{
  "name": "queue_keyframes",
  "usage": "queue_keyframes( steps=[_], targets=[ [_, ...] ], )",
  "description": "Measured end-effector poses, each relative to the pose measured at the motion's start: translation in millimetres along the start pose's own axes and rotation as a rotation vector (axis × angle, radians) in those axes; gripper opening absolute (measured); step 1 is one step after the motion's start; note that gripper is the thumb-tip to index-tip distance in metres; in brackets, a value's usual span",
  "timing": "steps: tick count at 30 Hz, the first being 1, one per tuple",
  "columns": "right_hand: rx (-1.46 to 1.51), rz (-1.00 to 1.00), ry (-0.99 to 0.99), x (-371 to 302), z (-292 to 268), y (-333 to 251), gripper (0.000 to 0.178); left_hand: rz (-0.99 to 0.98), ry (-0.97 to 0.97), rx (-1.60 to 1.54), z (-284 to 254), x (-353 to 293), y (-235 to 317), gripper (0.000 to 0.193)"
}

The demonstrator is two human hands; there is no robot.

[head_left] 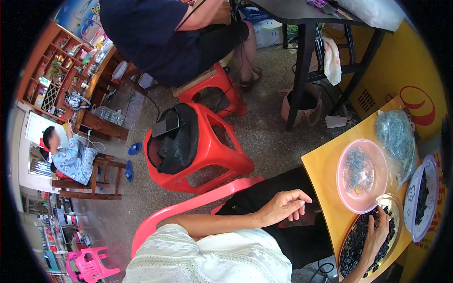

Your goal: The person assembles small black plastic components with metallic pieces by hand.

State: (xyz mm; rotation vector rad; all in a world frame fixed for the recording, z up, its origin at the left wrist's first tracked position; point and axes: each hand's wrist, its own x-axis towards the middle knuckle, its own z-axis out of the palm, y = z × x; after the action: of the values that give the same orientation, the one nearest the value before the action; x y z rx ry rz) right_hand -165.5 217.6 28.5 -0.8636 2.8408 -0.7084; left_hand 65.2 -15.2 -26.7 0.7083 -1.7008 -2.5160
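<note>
My left hand [284, 208] hovers over my lap in the middle of the view. Its fingers are bent and the thumb presses toward the index finger; anything pinched there is too small to make out. At the right, my right hand [376, 234] rests over a round gold-coloured tray [399, 212], fingers stretched and a little apart among many small black ring-like pieces [353, 246]. Just beyond the tray, a pink translucent bowl [343, 192] holds a loose heap of small silvery pieces [357, 162].
The yellow tabletop [325, 158] also bears a clear bag of silvery pieces [395, 141] and a white patterned basin [415, 231] with black pieces. A red stool [207, 174] holds a black bag [181, 146]. One person sits ahead, another at the left.
</note>
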Motion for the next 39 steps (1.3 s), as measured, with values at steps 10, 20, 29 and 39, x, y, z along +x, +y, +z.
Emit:
queue_keyframes(
  steps=[10,20,29,39],
  targets=[
    [-0.017,0.05,-0.004,4,2,5,0.038,0.0,-0.003,-0.016,-3,1,1,0.024],
    [-0.111,-0.021,-0.01,-7,3,-8,0.041,0.06,-0.082,-0.048,18,30,18,0.022],
    [-0.232,0.115,-0.045,-9,-2,-61,0.041,0.453,-0.194,-0.127,87,68,28,0.009],
    [-0.335,0.04,-0.044,-8,10,-46,0.036,0.505,-0.123,-0.121,85,57,-2,0.006]
  ],
)
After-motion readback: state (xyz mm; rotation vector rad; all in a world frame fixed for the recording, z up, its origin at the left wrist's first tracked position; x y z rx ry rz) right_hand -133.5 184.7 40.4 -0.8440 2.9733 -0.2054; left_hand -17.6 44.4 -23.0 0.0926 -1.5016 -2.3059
